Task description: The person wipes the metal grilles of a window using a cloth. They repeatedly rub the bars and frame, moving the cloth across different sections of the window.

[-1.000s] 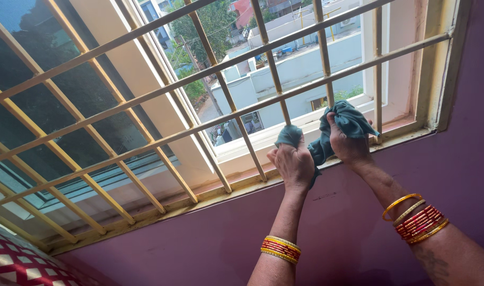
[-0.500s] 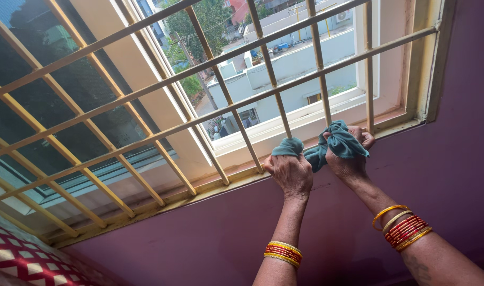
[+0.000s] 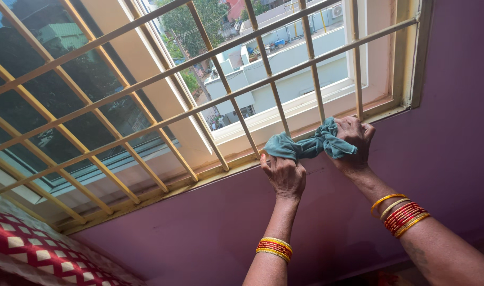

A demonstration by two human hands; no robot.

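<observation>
Along the cream window sill, both hands pinch a soft, light teal cotton cloth: left hand and right hand each closed on an end.

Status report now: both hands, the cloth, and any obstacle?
Left hand and right hand both grip the teal cloth, stretched along the window sill. Grille bars stand close behind the cloth.
</observation>
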